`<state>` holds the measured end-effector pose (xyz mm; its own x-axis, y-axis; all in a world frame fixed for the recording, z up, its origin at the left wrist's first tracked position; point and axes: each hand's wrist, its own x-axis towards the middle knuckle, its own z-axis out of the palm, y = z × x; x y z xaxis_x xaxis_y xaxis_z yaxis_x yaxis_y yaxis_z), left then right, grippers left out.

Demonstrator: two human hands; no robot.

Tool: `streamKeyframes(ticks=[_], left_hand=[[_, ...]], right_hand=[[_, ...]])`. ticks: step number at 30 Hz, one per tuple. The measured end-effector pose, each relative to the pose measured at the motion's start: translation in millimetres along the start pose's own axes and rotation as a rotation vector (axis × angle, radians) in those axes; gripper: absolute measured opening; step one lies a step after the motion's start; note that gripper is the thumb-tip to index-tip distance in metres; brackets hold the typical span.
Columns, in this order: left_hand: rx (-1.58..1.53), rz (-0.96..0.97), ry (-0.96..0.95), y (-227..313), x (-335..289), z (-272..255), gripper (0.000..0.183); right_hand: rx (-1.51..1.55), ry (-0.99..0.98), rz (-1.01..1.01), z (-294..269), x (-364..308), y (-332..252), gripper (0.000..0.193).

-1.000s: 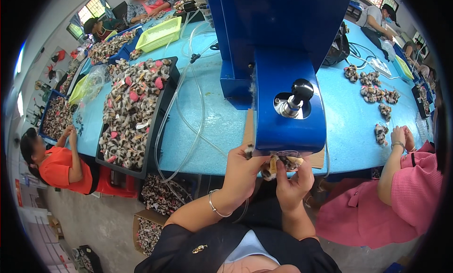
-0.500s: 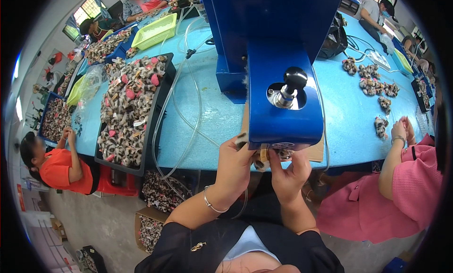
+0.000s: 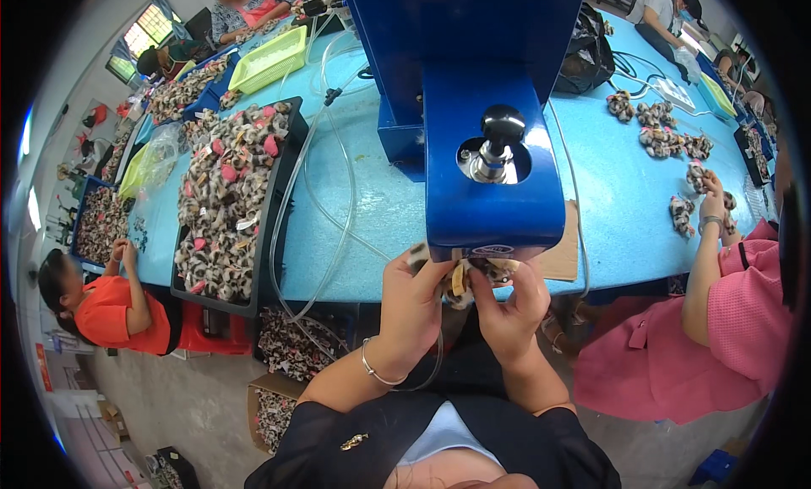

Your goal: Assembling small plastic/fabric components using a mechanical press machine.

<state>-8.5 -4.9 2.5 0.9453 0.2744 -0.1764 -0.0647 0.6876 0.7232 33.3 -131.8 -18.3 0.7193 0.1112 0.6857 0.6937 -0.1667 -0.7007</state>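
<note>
The thumb and fingers of the left hand (image 3: pixel 411 301) and the right hand (image 3: pixel 513 310) pinch a small plush piece (image 3: pixel 458 296) between them, both grips closed on it. The plush piece is short-piled and fluffy, mottled in white, black and grey-brown, with a yellowish-tan strip standing out near the thumbs. Its dark and pale patches bunch up at the fingertips; its full outline is hidden by the fingers and by the machine head above. It sits right under the lower front edge of a blue machine (image 3: pixel 494 214), whose rounded head carries a glossy black knob (image 3: pixel 503 124). A brown cardboard sheet (image 3: pixel 563 251) lies beside the head on the light-blue table (image 3: pixel 395 214). To the left, a black tray (image 3: pixel 277 183) is heaped with similarly mottled pieces, dotted with pink.
</note>
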Motion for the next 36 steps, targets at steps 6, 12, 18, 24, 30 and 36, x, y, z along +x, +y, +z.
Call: streamKeyframes(ticks=[6, 12, 18, 24, 30, 36], left_hand=[[0.08, -0.035, 0.02, -10.3, 0.8, 0.2, 0.017], [0.253, -0.207, -0.156, -16.2, -4.9, -15.2, 0.038], [0.593, -0.004, 0.073, 39.1, -25.5, -49.5, 0.032], [0.736, 0.283, 0.301, 87.6, -4.2, -106.2, 0.023], [0.842, 0.473, 0.551, 182.5, -58.5, -191.1, 0.026], [1.613, 0.659, 0.843, 250.2, -50.9, -245.1, 0.042]], right_hand=[[-0.048, -0.08, 0.17, -17.2, -12.1, 3.3, 0.035], [0.128, -0.075, 0.519, -62.0, 2.5, 64.5, 0.029], [-0.494, 0.168, 0.557, -205.0, 121.9, 248.5, 0.036], [-0.616, 0.14, 0.6, -340.2, 156.7, 404.1, 0.044], [-0.514, 0.006, 0.494, -244.1, 181.6, 386.0, 0.046], [-0.958, 0.197, 0.237, -258.6, 153.4, 324.8, 0.047]])
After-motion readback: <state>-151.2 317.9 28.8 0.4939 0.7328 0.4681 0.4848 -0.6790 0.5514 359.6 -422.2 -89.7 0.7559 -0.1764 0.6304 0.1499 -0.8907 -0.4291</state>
